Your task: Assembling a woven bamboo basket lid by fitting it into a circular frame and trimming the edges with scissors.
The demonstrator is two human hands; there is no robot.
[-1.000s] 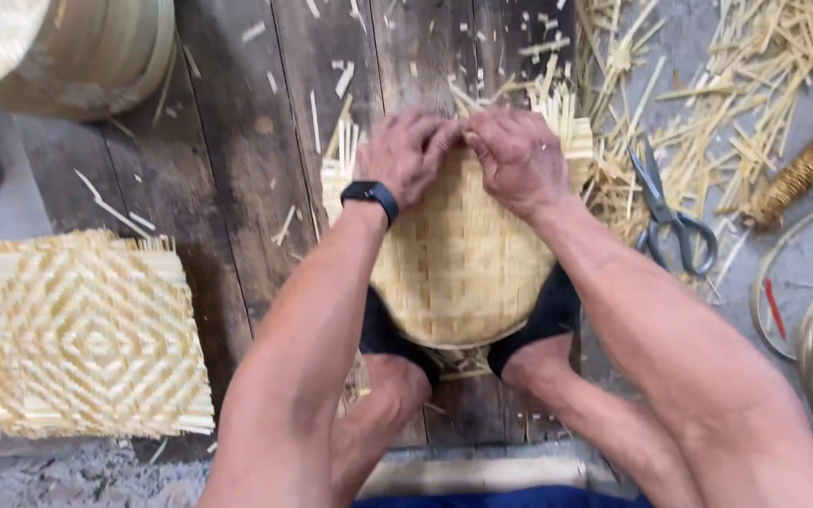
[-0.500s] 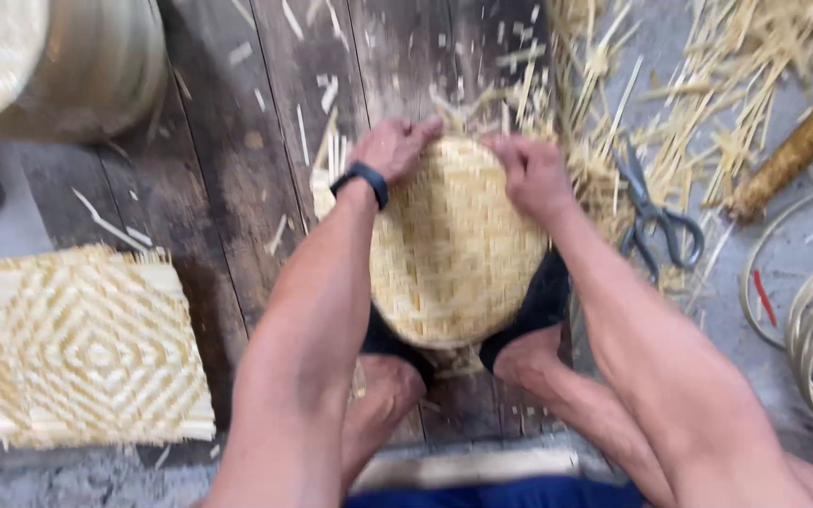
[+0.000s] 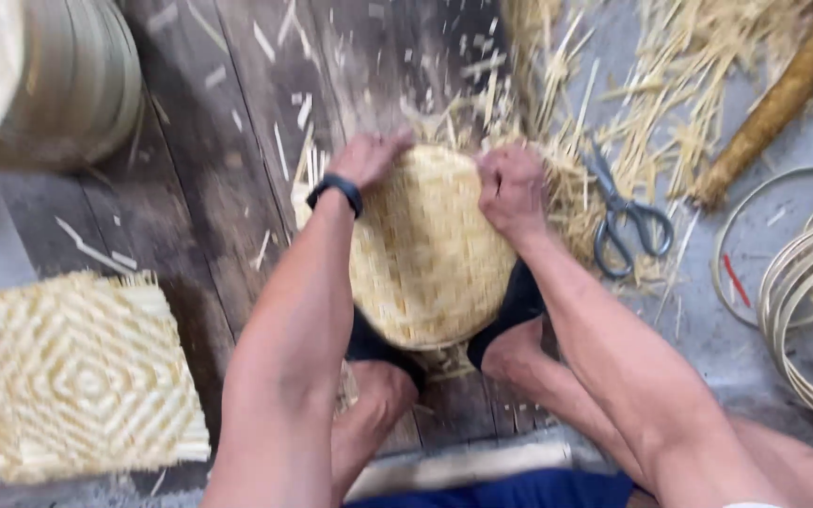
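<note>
Bamboo woven basket (image 3: 425,249) pressed by left hand (image 3: 369,155) and right hand (image 3: 512,188).

A square woven mat (image 3: 72,376) with a diamond pattern lies at the lower left on the plank floor (image 3: 228,169). A stack of round baskets (image 3: 58,80) stands at the upper left. Scissors (image 3: 625,214) with dark handles lie on a litter of bamboo strips (image 3: 651,103) to the right. A bound bundle of sticks (image 3: 773,108) slants at the upper right, and coiled bamboo hoops (image 3: 806,292) lie at the right edge.
</note>
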